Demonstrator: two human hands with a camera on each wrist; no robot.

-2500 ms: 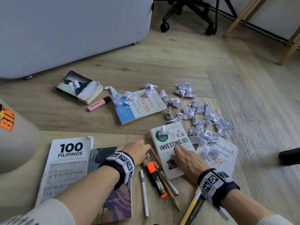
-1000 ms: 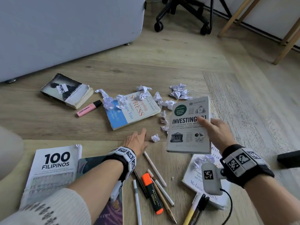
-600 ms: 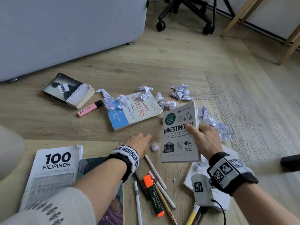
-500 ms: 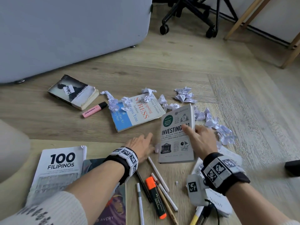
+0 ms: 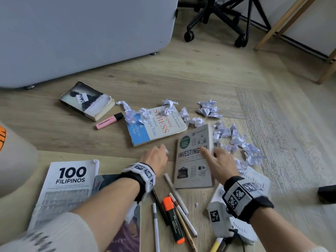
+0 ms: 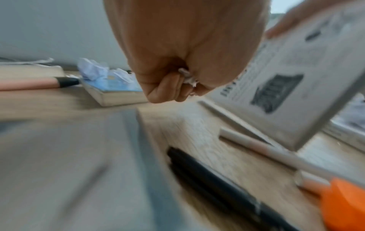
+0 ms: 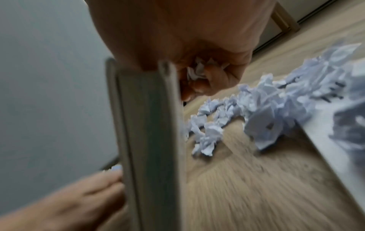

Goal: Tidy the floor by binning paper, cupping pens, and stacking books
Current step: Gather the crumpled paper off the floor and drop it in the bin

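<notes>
My right hand [image 5: 216,160] grips the grey "Investing 101" book [image 5: 193,160] by its right edge, thumb on the cover, and the book is tilted above the floor. The right wrist view shows the book [image 7: 146,125] edge-on, with a scrap of paper [image 7: 199,70] caught in the curled fingers behind it. My left hand [image 5: 156,158] is balled round a small crumpled paper [image 6: 187,78]. Several paper balls [image 5: 236,140] lie right of the book. Pens and an orange highlighter [image 5: 172,219] lie below the hands.
A "Stress" book [image 5: 158,124], an old paperback [image 5: 87,100] and a pink highlighter [image 5: 109,120] lie further out. "100 Filipinos" [image 5: 69,184] and a purple book [image 5: 123,237] sit under my left arm, a white book [image 5: 254,180] under my right wrist. Bin [image 5: 14,160] stands left, office chair [image 5: 218,19] behind.
My right hand picked the book up off the floor, then brought it down and left. My left hand, flat before, has curled round the small paper ball beside it.
</notes>
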